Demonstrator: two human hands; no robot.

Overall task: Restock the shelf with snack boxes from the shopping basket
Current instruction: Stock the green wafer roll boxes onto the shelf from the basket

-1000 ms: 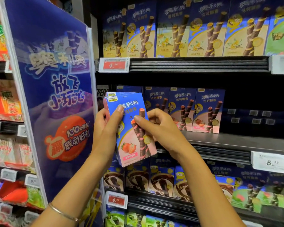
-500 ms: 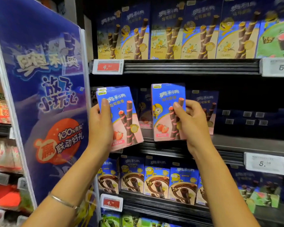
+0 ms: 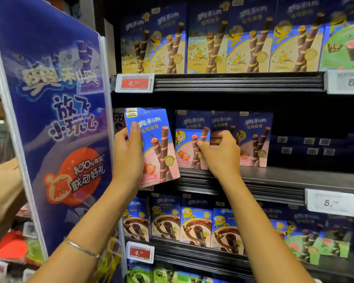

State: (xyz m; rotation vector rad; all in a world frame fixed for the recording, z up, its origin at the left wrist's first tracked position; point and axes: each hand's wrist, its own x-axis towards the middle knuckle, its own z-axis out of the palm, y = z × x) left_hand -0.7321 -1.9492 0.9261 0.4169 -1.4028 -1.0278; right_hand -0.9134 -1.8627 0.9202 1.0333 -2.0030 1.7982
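1. One tall, glossy blue promotional panel (image 3: 55, 119) fills the left of the frame.
2. Dark metal shelving (image 3: 294, 178) spans the centre and right, with yellow-fronted cartons (image 3: 208, 41) along the top tier.
3. On the middle tier, a short row of blue-and-pink strawberry wafer-roll boxes (image 3: 253, 139) stands upright.
4. Left of that row, a tilted matching box (image 3: 157, 148) is off the shelf, clasped by the left hand (image 3: 127, 158) with the thumb on its front. A second box edge shows behind it.
5. The right hand (image 3: 221, 154) pinches the row's leftmost box (image 3: 187, 148), fingers curled round its right edge.
6. A red price tag (image 3: 134, 83) clips to the upper shelf edge.
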